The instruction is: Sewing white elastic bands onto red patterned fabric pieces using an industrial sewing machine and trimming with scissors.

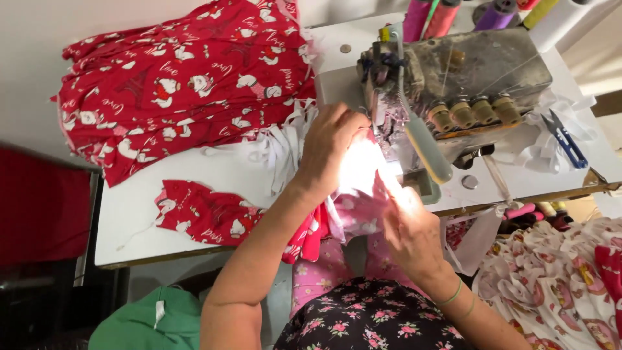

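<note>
bench [194, 178] surface, white, is carrying everything within arm's reach of the seated person. red printed fabric pile [181, 84] is lying heaped at the far left of the bench, apparently stacked clear of the stitching zone yet close enough to draw from. overlock sewing machine [453, 84] is standing at the far right, its thread cones [440, 16] lined up behind it so threads are feeding down to the tension knobs. a smaller red fabric piece [207, 217] is lying flat near the front edge, apart from the pile. white strips [272, 149] are bunching between pile and machine, trailing under the left forearm.

left hand [334, 149] is lying palm down, fingers curled over the pink-and-red fabric [353, 214], pressing it just beside the machine's foot, seemingly to steady the feed. right hand [411, 227] is pinching the same fabric's near edge, fingers closed on it, keeping it taut. strong lamp glare is hiding the seam itself. blue thread snips [570, 142] are resting at the far right, beside the machine.
</note>
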